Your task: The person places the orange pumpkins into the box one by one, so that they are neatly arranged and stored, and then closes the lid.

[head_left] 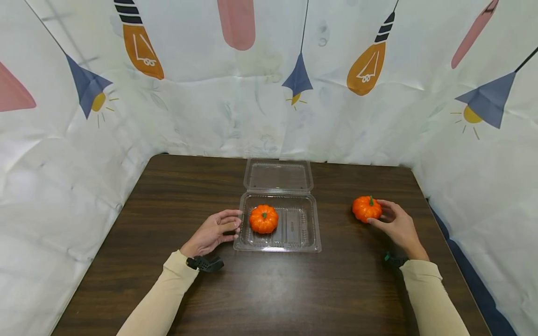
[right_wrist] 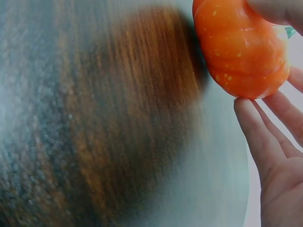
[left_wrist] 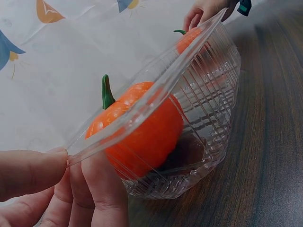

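Observation:
A clear plastic clamshell container [head_left: 297, 228] lies on the table, its lid [head_left: 278, 175] folded back toward the wall. In the left part of its base sits a small orange toy pumpkin [head_left: 263, 219] with a green stem. My left hand [head_left: 212, 232] pinches the container's left rim, thumb and fingers at the edge in the left wrist view. Off to the right, my right hand [head_left: 398, 227] grips a second orange pumpkin [head_left: 365, 208] from its right side, thumb and fingertips on opposite sides of it.
The dark wood-grain table [head_left: 269, 294] reaches back to a white cloth [head_left: 201, 126] printed with lamps and bulbs, which hangs at the back and both sides. A dark band [head_left: 206, 264] circles the left wrist; a similar one [head_left: 395, 259] shows at the right.

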The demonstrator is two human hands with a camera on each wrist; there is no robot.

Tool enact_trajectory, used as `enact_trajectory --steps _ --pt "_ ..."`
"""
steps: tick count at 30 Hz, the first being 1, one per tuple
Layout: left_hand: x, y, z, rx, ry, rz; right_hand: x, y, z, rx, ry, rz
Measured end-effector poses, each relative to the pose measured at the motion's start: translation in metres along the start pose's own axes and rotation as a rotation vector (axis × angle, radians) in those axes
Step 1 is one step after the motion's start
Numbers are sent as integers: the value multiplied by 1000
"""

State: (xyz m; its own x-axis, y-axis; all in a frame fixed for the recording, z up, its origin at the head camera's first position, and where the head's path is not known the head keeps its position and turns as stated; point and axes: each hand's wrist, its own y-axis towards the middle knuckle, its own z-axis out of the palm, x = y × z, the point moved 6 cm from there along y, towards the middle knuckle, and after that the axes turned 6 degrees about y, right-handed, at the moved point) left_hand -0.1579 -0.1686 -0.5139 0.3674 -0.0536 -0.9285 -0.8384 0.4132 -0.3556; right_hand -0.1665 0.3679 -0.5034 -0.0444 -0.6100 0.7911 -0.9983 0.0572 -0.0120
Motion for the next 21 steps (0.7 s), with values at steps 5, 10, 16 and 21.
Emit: enact_trajectory --steps 5,10,16,21 --pt "1 1 0 -1 -6 -5 2 0 0 1 5 -3" --pt "2 2 -1 -6 -4 -9 7 -1 1 -2 19 -27" --pt "3 2 -1 -8 2 -10 18 -1 8 -2 22 -66" --pt "3 1 -1 -10 0 -8 28 0 16 18 47 -104"
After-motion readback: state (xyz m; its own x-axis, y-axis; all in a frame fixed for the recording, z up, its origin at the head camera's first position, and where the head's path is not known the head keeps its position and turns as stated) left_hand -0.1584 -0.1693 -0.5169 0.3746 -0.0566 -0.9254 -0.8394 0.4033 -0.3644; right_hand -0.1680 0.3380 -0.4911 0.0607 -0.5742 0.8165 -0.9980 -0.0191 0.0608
